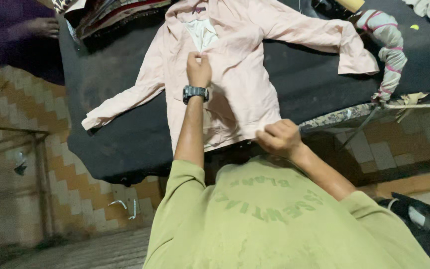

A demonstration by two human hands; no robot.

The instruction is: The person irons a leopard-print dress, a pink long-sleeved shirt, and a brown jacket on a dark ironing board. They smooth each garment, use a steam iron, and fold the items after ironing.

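Tiled flooring (21, 109) in tan and cream runs down the nine o'clock side of my view, and again at three o'clock under the desk's edge. Over it sits the biggest thing I see, a desk (120, 89) covered in black cloth, filling the upper half from ten o'clock to two o'clock.

Spread flat on that cloth, at about twelve o'clock, lies a pale pink jacket (245, 84), front up, collar toward the far edge, one sleeve stretching to eight o'clock and the other to two o'clock. A white lining shows at the neck opening. My olive green shirt (274, 224) fills the six o'clock part of the view.

At two o'clock, just past the jacket's cuff, a padded striped roll (389, 45) in pink, grey and white curves down toward the desk's edge. A heap of folded fabrics (110, 15) sits at eleven o'clock, and another person's hand (43, 27) rests at ten o'clock, well apart from mine.

My left hand (198, 67), a dark wristwatch (195, 92) on its wrist, is pinched shut on the jacket's front edge just below the collar. My right hand (278, 137) is closed in a fist on the jacket's hem at the near edge of the desk.
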